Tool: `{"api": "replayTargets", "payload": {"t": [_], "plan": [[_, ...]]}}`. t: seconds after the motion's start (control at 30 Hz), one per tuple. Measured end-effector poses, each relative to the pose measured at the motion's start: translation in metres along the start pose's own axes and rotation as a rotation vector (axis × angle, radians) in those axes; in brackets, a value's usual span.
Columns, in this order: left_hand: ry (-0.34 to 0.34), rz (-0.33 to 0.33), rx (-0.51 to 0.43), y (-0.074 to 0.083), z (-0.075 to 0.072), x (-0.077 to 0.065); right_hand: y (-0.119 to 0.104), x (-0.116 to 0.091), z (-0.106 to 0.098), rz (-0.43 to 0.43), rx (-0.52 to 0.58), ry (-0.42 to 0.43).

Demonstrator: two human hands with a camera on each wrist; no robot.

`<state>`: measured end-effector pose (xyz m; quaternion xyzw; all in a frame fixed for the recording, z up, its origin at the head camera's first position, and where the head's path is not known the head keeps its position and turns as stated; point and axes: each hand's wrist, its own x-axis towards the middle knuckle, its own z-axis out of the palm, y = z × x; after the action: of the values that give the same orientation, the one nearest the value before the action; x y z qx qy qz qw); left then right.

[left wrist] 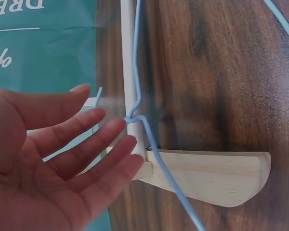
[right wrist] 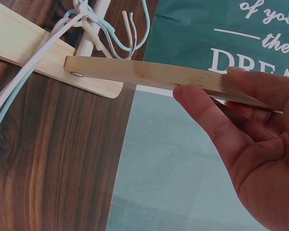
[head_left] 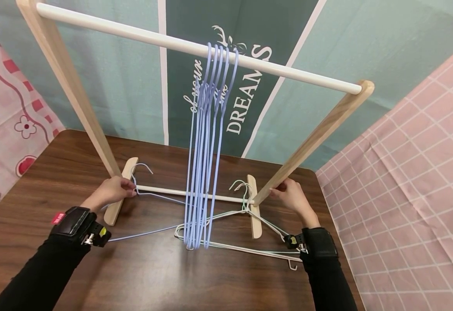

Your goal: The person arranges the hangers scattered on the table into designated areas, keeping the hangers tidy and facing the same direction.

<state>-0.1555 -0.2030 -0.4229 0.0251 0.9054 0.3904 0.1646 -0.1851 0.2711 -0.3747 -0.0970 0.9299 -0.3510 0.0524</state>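
A wooden clothes rack with a white top rail [head_left: 133, 33] stands on the table. My right hand [head_left: 293, 198] pinches its right post [right wrist: 144, 72] low down, with the thumb on one side and fingers on the other. At the left post's foot [head_left: 112, 214], my left hand [head_left: 113, 191] has its fingers stretched out, fingertips right at the neck of a blue wire hanger [left wrist: 136, 53]. That hanger lies on the table, its neck over the lower white rail [head_left: 164, 191]. Several periwinkle hangers [head_left: 215, 177] hang bunched together mid-rail.
White and pale green hangers [head_left: 245, 249] lie on the brown table [head_left: 152, 280], their hooks by the right foot [head_left: 256, 229] of the rack. Behind is a green lettered cloth [head_left: 187, 26]. Pink checked fabric [head_left: 416, 181] borders the right, and flowered fabric [head_left: 1, 147] the left.
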Motion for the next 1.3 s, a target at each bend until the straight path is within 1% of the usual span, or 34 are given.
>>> {"api": "replayTargets", "payload": {"t": [0.07, 0.2, 0.47, 0.63, 0.87, 0.97, 1.1, 1.3], "plan": [[-0.005, -0.017, -0.007, -0.002, 0.001, 0.0, 0.0, 0.0, 0.0, -0.003, -0.002, 0.001], [-0.021, -0.035, 0.024, -0.005, 0.002, 0.002, -0.001, 0.0, 0.0, 0.0, 0.002, 0.003], [-0.045, -0.034, 0.064, -0.01, 0.003, 0.004, -0.001, 0.001, -0.001, 0.006, 0.019, -0.004], [-0.021, -0.019, 0.058, -0.014, 0.006, 0.005, -0.001, 0.002, -0.001, 0.006, 0.016, -0.007], [0.054, 0.008, 0.117, -0.019, 0.008, 0.003, -0.002, 0.003, 0.0, -0.006, 0.009, -0.002], [0.061, 0.001, 0.13, -0.02, 0.008, 0.002, -0.001, 0.003, 0.0, -0.005, 0.011, -0.001], [0.06, -0.021, 0.122, -0.021, 0.008, 0.001, -0.001, 0.003, 0.0, -0.01, 0.014, -0.006], [0.046, -0.045, 0.044, -0.021, 0.007, 0.0, -0.002, 0.004, -0.002, -0.006, 0.006, 0.002]]}}
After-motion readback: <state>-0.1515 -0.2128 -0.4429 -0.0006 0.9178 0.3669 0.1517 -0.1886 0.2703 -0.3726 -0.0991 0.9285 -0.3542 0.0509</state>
